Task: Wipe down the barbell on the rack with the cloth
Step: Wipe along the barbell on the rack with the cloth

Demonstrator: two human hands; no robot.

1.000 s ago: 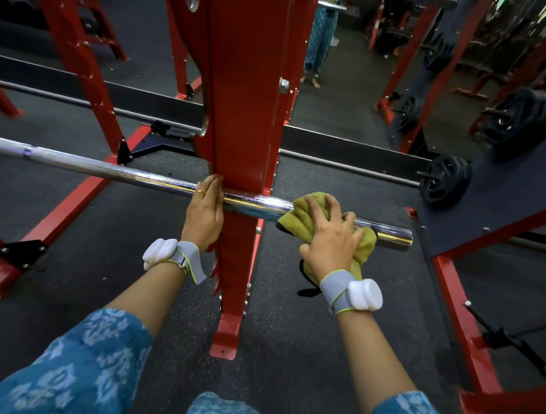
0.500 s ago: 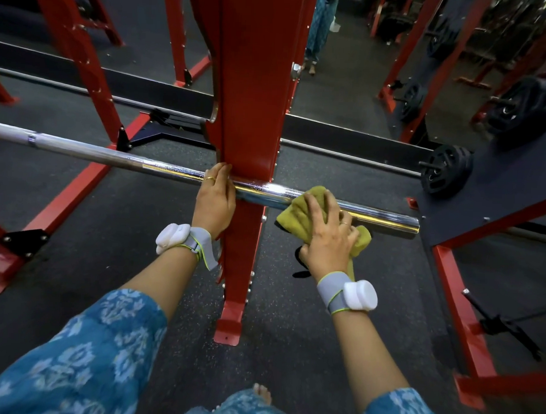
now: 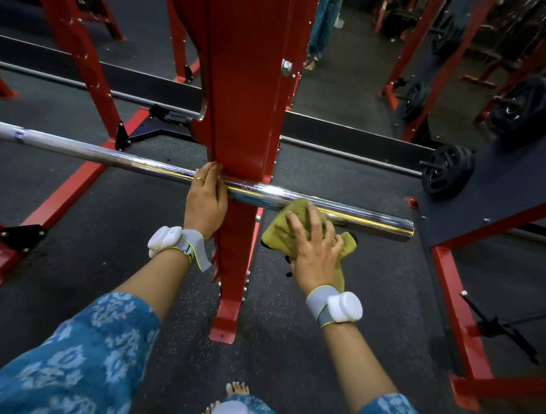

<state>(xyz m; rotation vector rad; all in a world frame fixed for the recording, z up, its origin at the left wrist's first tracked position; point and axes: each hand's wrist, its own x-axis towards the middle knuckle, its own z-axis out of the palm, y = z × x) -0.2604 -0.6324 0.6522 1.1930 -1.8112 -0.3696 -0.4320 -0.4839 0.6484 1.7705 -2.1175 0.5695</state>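
Note:
The chrome barbell [image 3: 81,152] lies across the rack, passing the red upright [image 3: 245,82], with its bare sleeve end [image 3: 379,218] pointing right. My left hand [image 3: 205,201] grips the bar just left of the upright, fingers over its top. My right hand [image 3: 313,251] holds a bunched yellow-green cloth [image 3: 278,228] against the near lower side of the sleeve, right of the upright. The cloth's top edge touches the bar and the rest hangs below it under my spread fingers.
Black weight plates [image 3: 446,174] hang on a dark storage stand at the right, above a red floor frame [image 3: 457,306]. More red rack legs [image 3: 85,61] stand at the back left. My bare foot [image 3: 237,388] is on the dark rubber floor below.
My right hand and the cloth have slipped from over the top of the sleeve down to its near lower side. My left hand has kept its place on the bar.

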